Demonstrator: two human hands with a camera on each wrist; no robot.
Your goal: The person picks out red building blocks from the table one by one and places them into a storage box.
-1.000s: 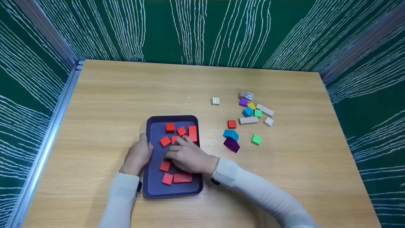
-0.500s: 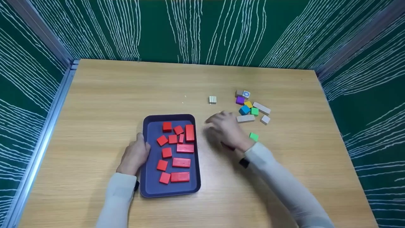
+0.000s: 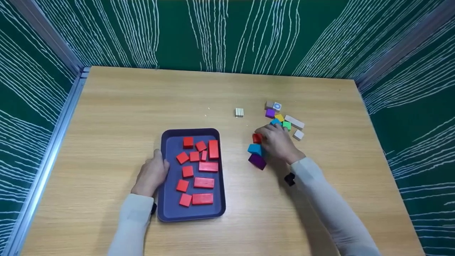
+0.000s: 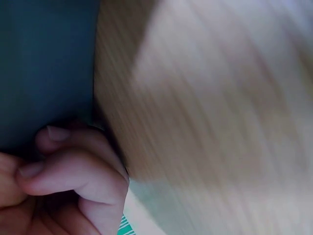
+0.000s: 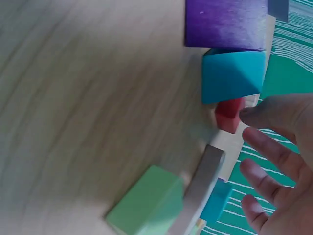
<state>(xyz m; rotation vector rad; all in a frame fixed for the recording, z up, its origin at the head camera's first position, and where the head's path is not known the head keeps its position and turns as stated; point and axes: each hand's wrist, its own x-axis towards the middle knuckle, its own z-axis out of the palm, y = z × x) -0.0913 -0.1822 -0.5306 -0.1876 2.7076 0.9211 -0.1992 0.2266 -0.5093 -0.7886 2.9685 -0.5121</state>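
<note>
My left hand (image 3: 151,174) holds the left side of a dark purple-blue tray (image 3: 192,214), its thumb at the rim. In the left wrist view the fingers (image 4: 73,171) curl beside the tray wall (image 4: 44,63). Several red blocks (image 3: 203,182), cubes and longer bricks, lie inside the tray. To the tray's right, my right hand (image 3: 280,142) reaches over a red cube (image 3: 256,138). The right wrist view has the thumb (image 5: 264,115) at the red cube (image 5: 228,117) and the other fingers spread apart from it. A blue block (image 3: 255,149) and a dark purple block (image 3: 257,161) are beside the hand.
Behind the right hand sit several blocks: a purple cube (image 3: 270,113), a yellow one (image 3: 279,117), a green one (image 3: 286,125) and a long grey one (image 3: 294,122). A striped cube (image 3: 239,112) stands alone. Green panels (image 3: 185,35) border the wooden table (image 3: 124,103).
My right hand has left the red blocks in the tray, swung right across the table and come to the loose red cube. The left hand stays at the tray.
</note>
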